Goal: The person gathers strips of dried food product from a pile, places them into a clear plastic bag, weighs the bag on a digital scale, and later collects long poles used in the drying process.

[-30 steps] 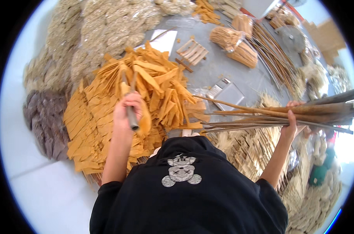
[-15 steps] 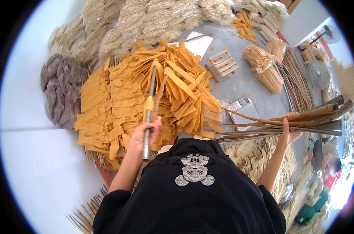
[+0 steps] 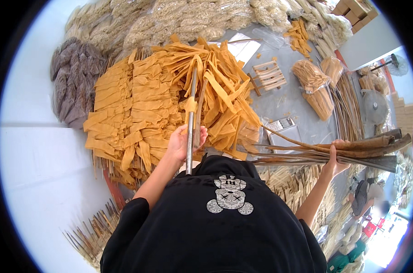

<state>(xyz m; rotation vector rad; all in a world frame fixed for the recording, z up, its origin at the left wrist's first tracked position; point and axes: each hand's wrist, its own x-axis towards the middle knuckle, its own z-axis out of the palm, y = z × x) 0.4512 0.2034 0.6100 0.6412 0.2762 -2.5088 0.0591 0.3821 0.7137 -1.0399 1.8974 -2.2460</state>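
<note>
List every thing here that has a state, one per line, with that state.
Left hand: closed around the metal rod.
Metal rod: held pointing away, a tan strip draped over it.
Right hand: gripping the stalk bundle.
Stalk bundle: held level, off the floor.
Tan strips: heaped, partly stacked flat, partly loose.
Wooden rack: lying flat on the floor.
Scale: on the floor, nothing on it.

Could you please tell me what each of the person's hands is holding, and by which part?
The left hand grips a metal rod near its lower end. The right hand clasps a bundle of long brown strips around its middle.
</note>
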